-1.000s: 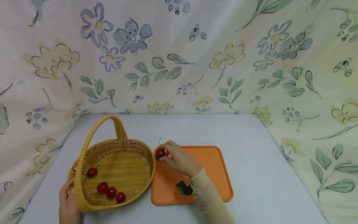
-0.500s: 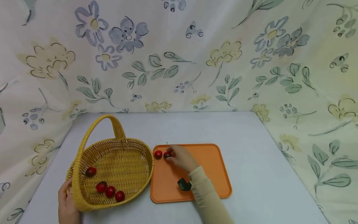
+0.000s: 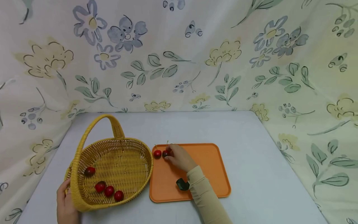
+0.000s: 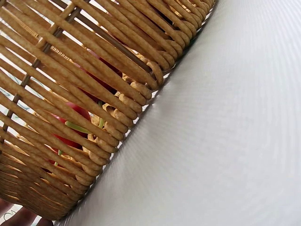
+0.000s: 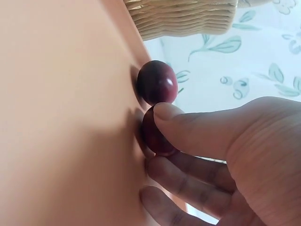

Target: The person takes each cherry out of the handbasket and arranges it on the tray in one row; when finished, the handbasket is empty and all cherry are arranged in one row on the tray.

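Head view: the right hand (image 3: 180, 158) pinches a dark red cherry (image 3: 165, 153) between thumb and fingers, at the far left corner of the orange tray (image 3: 202, 165). Another cherry (image 3: 157, 154) sits right next to it. The left hand (image 3: 67, 203) touches the side of the basket (image 3: 128, 168); I can't tell if it grips. It looks like the cherry is being put down or picked up. The next move seems to need soft fingers, so the other cherry doesn't roll.

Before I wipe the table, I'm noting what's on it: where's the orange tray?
In the head view, the orange tray lies right of the wicker basket, under the right grip.
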Motion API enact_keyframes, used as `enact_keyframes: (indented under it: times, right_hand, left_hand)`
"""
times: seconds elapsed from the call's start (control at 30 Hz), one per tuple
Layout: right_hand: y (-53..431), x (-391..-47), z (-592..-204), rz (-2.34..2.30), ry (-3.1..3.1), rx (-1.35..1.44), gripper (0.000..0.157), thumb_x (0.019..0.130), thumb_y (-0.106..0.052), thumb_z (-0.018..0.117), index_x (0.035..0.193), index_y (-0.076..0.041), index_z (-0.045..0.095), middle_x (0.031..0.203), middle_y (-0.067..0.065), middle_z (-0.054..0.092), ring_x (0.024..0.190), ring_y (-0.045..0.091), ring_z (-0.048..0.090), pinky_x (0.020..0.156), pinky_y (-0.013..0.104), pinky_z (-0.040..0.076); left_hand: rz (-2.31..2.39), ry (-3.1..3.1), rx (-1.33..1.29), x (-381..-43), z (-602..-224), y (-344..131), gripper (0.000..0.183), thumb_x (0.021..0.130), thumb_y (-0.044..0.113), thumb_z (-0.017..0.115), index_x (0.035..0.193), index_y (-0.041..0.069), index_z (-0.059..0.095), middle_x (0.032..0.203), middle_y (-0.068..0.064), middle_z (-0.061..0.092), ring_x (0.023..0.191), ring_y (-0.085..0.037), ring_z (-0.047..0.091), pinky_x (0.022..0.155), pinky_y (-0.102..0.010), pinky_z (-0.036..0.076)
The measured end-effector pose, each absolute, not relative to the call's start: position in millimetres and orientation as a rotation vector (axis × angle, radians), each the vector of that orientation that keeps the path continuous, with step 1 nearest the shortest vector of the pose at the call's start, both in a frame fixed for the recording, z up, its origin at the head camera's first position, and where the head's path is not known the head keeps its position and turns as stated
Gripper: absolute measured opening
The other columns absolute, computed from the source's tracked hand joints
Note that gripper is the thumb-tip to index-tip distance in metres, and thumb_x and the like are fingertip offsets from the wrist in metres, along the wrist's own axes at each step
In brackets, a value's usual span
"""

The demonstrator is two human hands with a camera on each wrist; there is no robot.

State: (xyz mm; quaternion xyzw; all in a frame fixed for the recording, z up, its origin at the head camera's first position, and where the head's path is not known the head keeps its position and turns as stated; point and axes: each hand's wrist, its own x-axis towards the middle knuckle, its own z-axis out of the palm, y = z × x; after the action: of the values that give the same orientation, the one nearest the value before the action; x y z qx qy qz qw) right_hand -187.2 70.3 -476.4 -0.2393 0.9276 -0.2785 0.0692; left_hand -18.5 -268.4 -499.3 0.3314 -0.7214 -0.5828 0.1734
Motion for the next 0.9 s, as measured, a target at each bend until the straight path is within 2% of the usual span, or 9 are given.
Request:
enact_keyframes:
  times: [0.2, 0.53, 0.73, 0.9]
  right_hand:
    - [71, -190, -487, -0.82, 2.811, -0.711, 0.03, 0.09, -0.027, 0.067, 0.115, -0.012, 0.059, 0.107, 0.001, 0.061, 0.092, 0.011, 0.056, 0.08, 0.028, 0.049]
    - [73, -188, -477, -0.806, 2.786, -0.753, 0.038, 0.091, -0.026, 0.066, 0.123, -0.009, 0.054, 0.115, 0.006, 0.057, 0.099, 0.016, 0.056, 0.087, 0.032, 0.048]
    - [73, -168, -422, -0.815, 2.736, -0.827, 0.049, 0.092, -0.027, 0.065, 0.133, -0.005, 0.048, 0.128, 0.012, 0.053, 0.099, 0.021, 0.058, 0.085, 0.031, 0.05]
    - [46, -144, -367, -0.56, 2.722, -1.133, 0.047, 0.093, -0.033, 0.063, 0.133, -0.011, 0.05, 0.12, 0.002, 0.057, 0.086, 0.007, 0.057, 0.074, 0.016, 0.047]
  left_hand:
    - [-1.659, -2.042, 0.988, -18, -500, -268, 0.04, 0.105, 0.035, 0.028, 0.143, 0.034, 0.036, 0.146, 0.013, 0.033, 0.132, 0.006, 0.023, 0.087, 0.003, 0.023]
    - [-1.753, -1.986, 0.985, -19, -496, -268, 0.038, 0.104, 0.035, 0.029, 0.142, 0.034, 0.036, 0.145, 0.009, 0.033, 0.132, 0.003, 0.025, 0.082, -0.001, 0.029]
    - [-1.772, -1.969, 0.962, -18, -496, -268, 0.038, 0.104, 0.034, 0.03, 0.141, 0.033, 0.038, 0.143, 0.009, 0.034, 0.131, 0.001, 0.027, 0.083, -0.002, 0.029]
    - [-1.792, -1.948, 0.952, -19, -497, -267, 0.038, 0.104, 0.034, 0.032, 0.141, 0.032, 0.04, 0.142, 0.007, 0.036, 0.128, -0.003, 0.033, 0.077, -0.004, 0.031]
